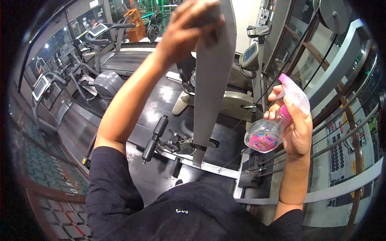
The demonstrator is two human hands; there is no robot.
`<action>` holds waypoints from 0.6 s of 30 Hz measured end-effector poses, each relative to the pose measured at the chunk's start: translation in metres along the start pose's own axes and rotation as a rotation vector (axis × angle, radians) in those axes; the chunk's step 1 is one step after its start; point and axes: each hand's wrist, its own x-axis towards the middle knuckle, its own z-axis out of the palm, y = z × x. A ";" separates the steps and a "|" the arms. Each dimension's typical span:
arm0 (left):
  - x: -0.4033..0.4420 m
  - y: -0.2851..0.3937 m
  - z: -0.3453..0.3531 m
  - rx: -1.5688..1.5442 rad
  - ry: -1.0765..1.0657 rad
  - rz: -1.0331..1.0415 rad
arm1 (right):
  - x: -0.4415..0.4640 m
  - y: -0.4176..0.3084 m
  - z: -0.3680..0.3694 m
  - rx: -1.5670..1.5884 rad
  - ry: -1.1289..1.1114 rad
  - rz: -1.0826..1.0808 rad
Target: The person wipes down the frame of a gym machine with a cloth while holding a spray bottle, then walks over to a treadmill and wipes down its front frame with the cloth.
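A wide grey upright panel of a gym machine rises in front of me. Raised to the top of this panel, my left hand is smeared by motion, with a dark item under its fingers that is too blurred to name. On the right, my right hand is closed round the neck of a clear spray bottle. The bottle has a pink and white spray head and a pink label, and it tilts to the left.
Black foam rollers stick out low beside the panel. Treadmills stand at the left, and an exercise machine with a display is behind the panel. Cables and a curved grey frame run along the right, near a window.
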 end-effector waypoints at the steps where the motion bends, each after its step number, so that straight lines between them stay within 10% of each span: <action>1: 0.027 0.005 -0.014 0.002 0.033 -0.047 | 0.000 0.002 0.000 0.004 0.003 0.002; 18: -0.090 0.126 0.021 -0.403 -0.203 0.010 | -0.037 0.025 -0.021 0.030 0.075 0.015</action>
